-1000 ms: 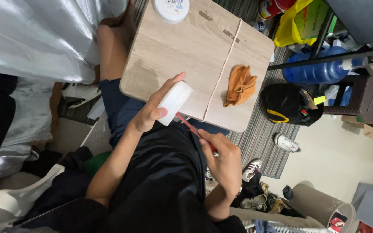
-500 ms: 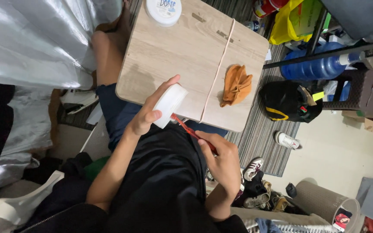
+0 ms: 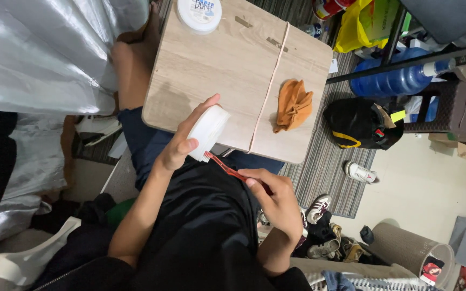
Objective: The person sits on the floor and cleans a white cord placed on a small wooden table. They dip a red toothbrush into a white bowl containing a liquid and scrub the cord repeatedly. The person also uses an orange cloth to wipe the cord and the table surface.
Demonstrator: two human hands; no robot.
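Observation:
My left hand (image 3: 182, 141) grips a round white tub (image 3: 209, 130), held on its side over the near edge of a light wooden folding table (image 3: 227, 70). My right hand (image 3: 277, 198) holds a red toothbrush (image 3: 233, 171) whose bristle end touches the lower rim of the tub. An orange cloth (image 3: 293, 104) lies crumpled on the right half of the table. A white round lid (image 3: 199, 13) with print on it rests at the table's far edge.
A silver sheet (image 3: 39, 54) hangs at left. Right of the table are a black and yellow bag (image 3: 361, 125), a blue water jug (image 3: 395, 81), a striped rug (image 3: 330, 178) and several shoes (image 3: 319, 210).
The view has shifted slightly. My left hand has tilted the tub a little and the toothbrush head has come up against its rim.

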